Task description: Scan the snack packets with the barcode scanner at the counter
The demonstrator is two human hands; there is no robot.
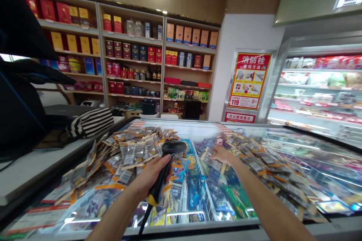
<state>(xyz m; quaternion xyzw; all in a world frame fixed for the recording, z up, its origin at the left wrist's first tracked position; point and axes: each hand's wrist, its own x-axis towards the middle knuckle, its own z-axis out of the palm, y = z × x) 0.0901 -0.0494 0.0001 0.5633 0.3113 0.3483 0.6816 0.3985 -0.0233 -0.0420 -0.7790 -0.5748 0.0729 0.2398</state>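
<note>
My left hand (148,176) is closed round the handle of a black barcode scanner (169,154), whose head points away over the chest freezer (198,218). My right hand (222,154) reaches forward onto a heap of small snack packets (254,162) lying on the freezer's glass lid, fingers curled on the packets. A second heap of packets (132,150) lies to the left of the scanner. Frozen goods in coloured wrappers show under the glass between my arms.
A counter (34,165) with a striped bag (90,122) and a dark screen stands at the left. Shelves of boxed bottles (132,52) line the back wall. An open chiller (319,90) stands at the right, beside a red poster (249,81).
</note>
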